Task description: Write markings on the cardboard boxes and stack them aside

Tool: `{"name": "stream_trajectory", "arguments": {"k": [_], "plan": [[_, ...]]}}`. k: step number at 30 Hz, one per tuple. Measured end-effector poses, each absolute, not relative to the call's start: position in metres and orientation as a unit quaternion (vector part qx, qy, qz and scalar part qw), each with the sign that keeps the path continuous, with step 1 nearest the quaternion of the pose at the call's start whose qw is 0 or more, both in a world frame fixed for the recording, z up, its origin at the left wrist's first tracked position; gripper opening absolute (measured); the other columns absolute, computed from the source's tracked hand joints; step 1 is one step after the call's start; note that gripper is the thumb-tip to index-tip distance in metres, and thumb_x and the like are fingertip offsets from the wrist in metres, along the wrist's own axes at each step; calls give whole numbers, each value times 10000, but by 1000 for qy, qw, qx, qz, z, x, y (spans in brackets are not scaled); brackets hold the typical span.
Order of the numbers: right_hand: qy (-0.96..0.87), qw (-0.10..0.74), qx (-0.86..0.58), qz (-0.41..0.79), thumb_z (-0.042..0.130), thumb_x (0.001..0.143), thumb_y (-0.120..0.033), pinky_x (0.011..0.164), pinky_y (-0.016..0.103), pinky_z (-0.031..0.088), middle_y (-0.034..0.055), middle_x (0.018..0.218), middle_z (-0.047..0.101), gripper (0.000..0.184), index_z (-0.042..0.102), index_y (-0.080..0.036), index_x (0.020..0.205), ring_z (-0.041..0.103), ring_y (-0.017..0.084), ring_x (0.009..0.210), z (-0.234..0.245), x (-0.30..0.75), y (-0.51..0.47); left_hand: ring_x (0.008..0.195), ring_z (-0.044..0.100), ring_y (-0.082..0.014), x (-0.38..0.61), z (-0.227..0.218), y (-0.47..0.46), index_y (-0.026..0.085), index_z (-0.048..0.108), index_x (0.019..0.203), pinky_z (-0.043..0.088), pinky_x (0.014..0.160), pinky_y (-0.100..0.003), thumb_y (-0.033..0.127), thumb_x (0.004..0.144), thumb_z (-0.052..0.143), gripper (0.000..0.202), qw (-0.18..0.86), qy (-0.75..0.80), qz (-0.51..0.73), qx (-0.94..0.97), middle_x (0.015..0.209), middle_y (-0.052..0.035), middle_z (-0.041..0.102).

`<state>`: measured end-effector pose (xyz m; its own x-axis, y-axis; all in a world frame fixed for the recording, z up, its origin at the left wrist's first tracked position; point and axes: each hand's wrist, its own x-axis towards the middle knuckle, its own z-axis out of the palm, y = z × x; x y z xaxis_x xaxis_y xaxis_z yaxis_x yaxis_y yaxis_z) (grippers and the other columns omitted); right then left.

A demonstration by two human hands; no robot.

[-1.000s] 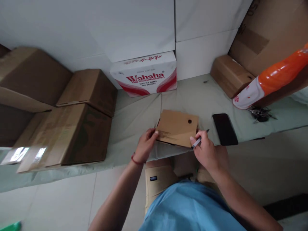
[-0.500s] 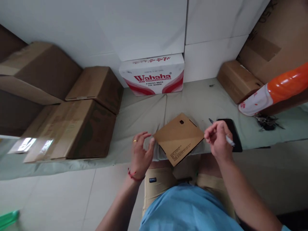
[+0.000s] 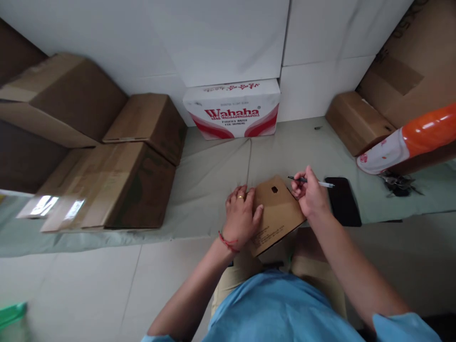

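A flat brown cardboard piece with a small dark hole and printed lines lies at an angle on the cloth-covered surface, its near corner jutting over the front edge. On its left side rests my left hand, palm down with the fingers stretched out; it wears a ring and a red bracelet. My right hand grips a pen above the cardboard's right edge. The pen's dark end points left, and its light end sticks out to the right. A black phone lies just right of that hand.
A white and red Wahaha carton stands against the wall. Brown boxes are stacked at the left. On the right are a brown box, an orange and white cylinder and keys. The surface's front edge runs near my lap.
My left hand has come right and down onto the cardboard. My right hand has moved slightly left and up, and the pen has turned so its dark end points left over the cardboard's edge.
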<state>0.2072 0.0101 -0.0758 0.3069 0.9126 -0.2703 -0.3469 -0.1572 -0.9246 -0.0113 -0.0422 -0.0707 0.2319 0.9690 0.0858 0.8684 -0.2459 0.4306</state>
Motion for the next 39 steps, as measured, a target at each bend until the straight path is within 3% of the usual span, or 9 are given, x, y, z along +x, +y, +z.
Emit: {"name": "stream_trajectory", "arguments": {"k": [4,7,10,12,19,25,33,39], "plan": [[-276,611,-574,470,672,841,-545,431,244,202,-89,520,460,307,594,-259,921,381,102,433,-68,194,-14,1498,537,-344,-16,-74,-60,272,752,1351,373,1264,-637,207,1035,538,387,148,530,193,812,1541,-143,660],[-370,556,-597,445,708,831,-423,495,243,320,-56,645,632,240,613,-254,972,471,104,504,-64,194,-18,1530,522,-352,-9,-72,-66,323,713,1432,279,1285,-733,124,997,531,512,174,516,160,823,1600,-124,621],[-496,487,-607,385,744,854,-419,656,279,462,-7,786,722,198,690,-236,909,615,141,689,-61,193,-16,1609,426,-373,2,-69,-67,321,657,1508,229,1291,-766,109,976,524,588,184,527,129,820,1694,-138,504],[-535,469,-607,353,716,882,-393,710,295,477,-8,764,716,161,700,-238,843,631,153,726,-61,190,-13,1628,395,-379,8,-66,-67,308,652,1515,222,1288,-775,132,996,510,566,185,535,121,815,1711,-151,473],[-576,446,-628,274,588,908,-297,643,302,416,-29,637,634,156,624,-246,765,543,135,595,-64,177,-13,1635,382,-385,10,-65,-67,333,682,1487,217,1295,-765,187,1028,521,507,187,530,125,818,1728,-142,452],[-535,477,-658,230,524,900,-265,623,299,395,-41,586,551,193,599,-250,722,498,134,564,-69,178,-13,1652,357,-340,14,-65,-69,267,558,1603,191,1336,-710,199,1045,483,567,180,541,129,811,1740,-123,434],[-618,412,-597,303,574,885,-281,611,290,379,-45,560,572,195,639,-231,708,499,125,555,-67,188,-7,1592,454,-341,14,-58,-60,230,625,1534,317,1284,-718,252,1088,459,476,137,532,90,831,1703,-125,496],[-577,454,-607,304,581,905,-288,585,275,379,-55,564,596,200,643,-237,722,520,119,545,-71,192,-6,1629,401,-336,10,-62,-57,284,673,1502,326,1307,-647,281,1077,540,446,128,541,115,824,1720,-118,477]]}}
